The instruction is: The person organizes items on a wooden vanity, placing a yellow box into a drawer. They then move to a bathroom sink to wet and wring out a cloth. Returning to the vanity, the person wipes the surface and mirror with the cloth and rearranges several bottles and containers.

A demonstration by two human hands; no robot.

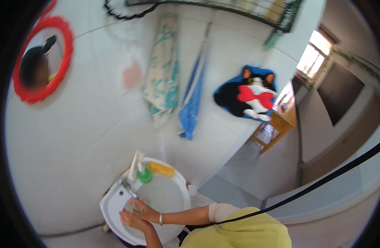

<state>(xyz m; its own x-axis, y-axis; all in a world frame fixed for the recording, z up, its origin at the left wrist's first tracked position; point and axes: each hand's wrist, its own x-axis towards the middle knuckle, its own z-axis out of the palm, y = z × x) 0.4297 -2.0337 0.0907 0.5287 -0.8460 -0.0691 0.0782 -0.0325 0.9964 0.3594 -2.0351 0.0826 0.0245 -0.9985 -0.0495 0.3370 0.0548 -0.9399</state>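
Note:
My right hand, with a pale bracelet at its wrist, and my left hand are cupped together over the white washbasin. Between them is a small, pale brownish thing, too blurred to name. The metal tap reaches out just above my fingers; whether water runs cannot be made out. On the basin's back rim stand a green pump bottle with a white top and a yellow block-like thing. A pale, upright box-like thing is beside the bottle.
A green-patterned towel and a blue cloth hang on the wall under a wire rack. Left is a red-framed mirror; right, a cat-shaped decoration. A black cable crosses near my arm. A wooden table stands beyond the doorway.

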